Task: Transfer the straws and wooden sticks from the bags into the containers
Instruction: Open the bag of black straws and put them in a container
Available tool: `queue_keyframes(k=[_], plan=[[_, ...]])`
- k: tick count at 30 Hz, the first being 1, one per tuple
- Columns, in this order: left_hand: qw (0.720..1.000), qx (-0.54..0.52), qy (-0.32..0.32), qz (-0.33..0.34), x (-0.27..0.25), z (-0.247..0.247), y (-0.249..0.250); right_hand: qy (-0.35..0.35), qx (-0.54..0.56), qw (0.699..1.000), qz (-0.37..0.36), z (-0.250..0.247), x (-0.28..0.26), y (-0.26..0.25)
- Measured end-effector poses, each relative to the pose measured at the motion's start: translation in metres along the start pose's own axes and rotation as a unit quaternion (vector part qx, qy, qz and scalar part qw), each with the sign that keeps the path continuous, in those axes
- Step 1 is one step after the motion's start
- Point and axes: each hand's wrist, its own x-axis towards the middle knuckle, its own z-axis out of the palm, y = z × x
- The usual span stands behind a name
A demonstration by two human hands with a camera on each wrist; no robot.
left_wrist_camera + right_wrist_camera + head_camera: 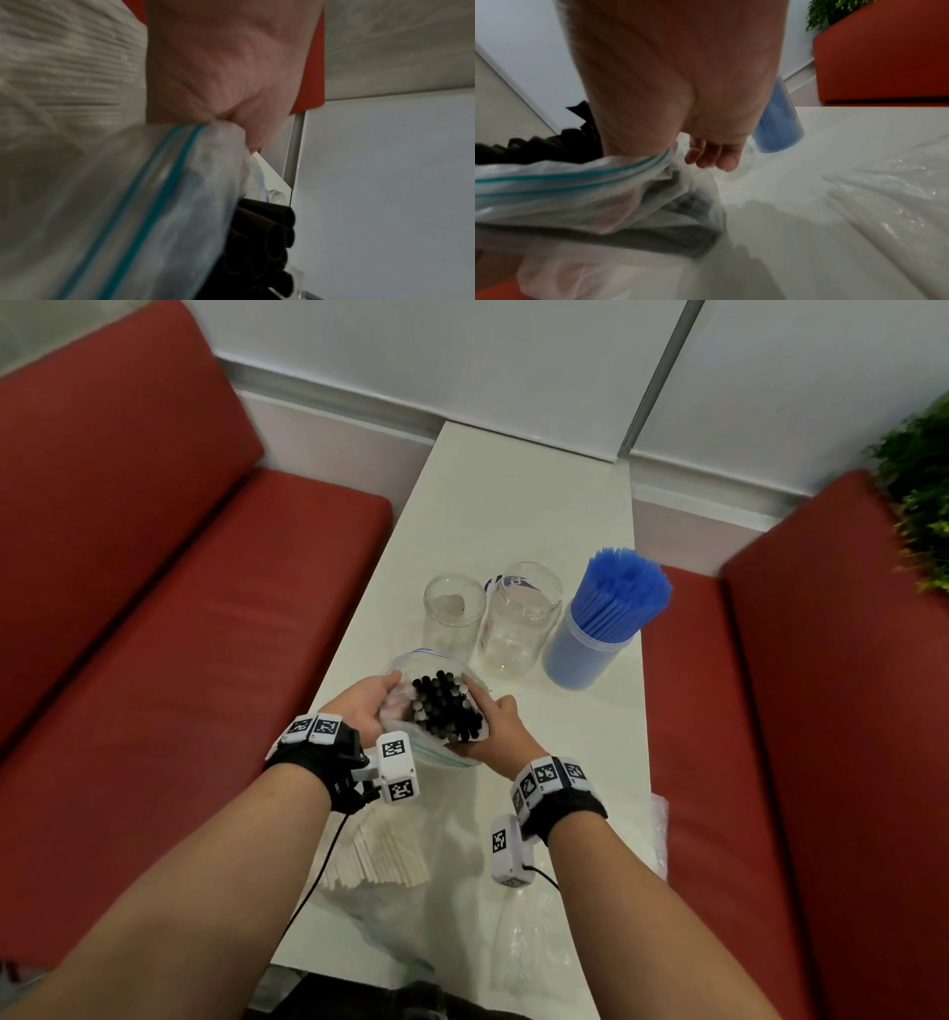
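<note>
Near worktop (534, 505) centre, left hand (364, 706) and right hand (500, 734) each pinch zip bag (436, 755) mouth, black straws (447, 708) upright inside. Risk — slack film slips, bundle fans, topples empty jars (518, 613) just beyond.

text: no readable words or numbers are showing in any view | wrist markers (394, 748): black-and-white square code patterns are showing, no letters | label behind the middle jar (515, 581): blue print is showing on white, too blurred and cut off to read
</note>
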Motion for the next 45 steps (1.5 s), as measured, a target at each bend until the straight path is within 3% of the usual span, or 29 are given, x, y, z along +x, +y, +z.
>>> queue_keyframes(k=[4, 7, 11, 16, 21, 25, 29, 33, 36, 40, 43, 45], plan=[[0.993, 0.02, -0.088, 0.074, -0.002, 0.0, 0.006, 0.093, 0.052, 0.994, -0.026, 0.008, 0.006, -0.006], [0.979, 0.078, -0.165, 0.088, -0.006, 0.001, 0.011, 0.15, 0.09, 0.984, -0.02, 0.014, 0.004, -0.007], [0.96, 0.18, -0.191, 0.095, -0.006, 0.005, 0.011, 0.212, 0.104, 0.972, -0.01, 0.021, 0.006, -0.005], [0.945, 0.243, -0.121, 0.182, -0.002, 0.014, 0.013, 0.162, 0.131, 0.978, 0.015, 0.024, 0.007, 0.002], [0.954, 0.204, 0.029, 0.219, 0.013, 0.015, 0.012, 0.192, 0.134, 0.972, 0.019, 0.019, 0.002, 0.008], [0.948, 0.213, 0.041, 0.234, 0.017, 0.022, 0.007, 0.181, 0.124, 0.975, 0.031, 0.011, 0.0, 0.011], [0.902, 0.323, 0.08, 0.276, 0.014, 0.019, 0.006, 0.195, 0.103, 0.975, 0.02, -0.003, 0.0, 0.008], [0.898, 0.337, 0.095, 0.265, 0.006, 0.021, 0.008, 0.225, -0.044, 0.973, 0.019, -0.013, 0.0, 0.001], [0.883, 0.367, 0.109, 0.271, -0.001, 0.026, 0.009, 0.227, -0.089, 0.969, -0.041, -0.019, 0.002, -0.012], [0.868, 0.403, 0.108, 0.268, -0.008, 0.031, 0.012, 0.232, -0.05, 0.963, -0.127, -0.023, 0.003, -0.029], [0.849, 0.433, 0.117, 0.279, -0.009, 0.031, 0.017, 0.243, 0.051, 0.962, -0.111, -0.024, 0.002, -0.037], [0.844, 0.438, 0.123, 0.285, -0.009, 0.031, 0.02, 0.231, 0.033, 0.968, -0.095, -0.025, 0.003, -0.041]])
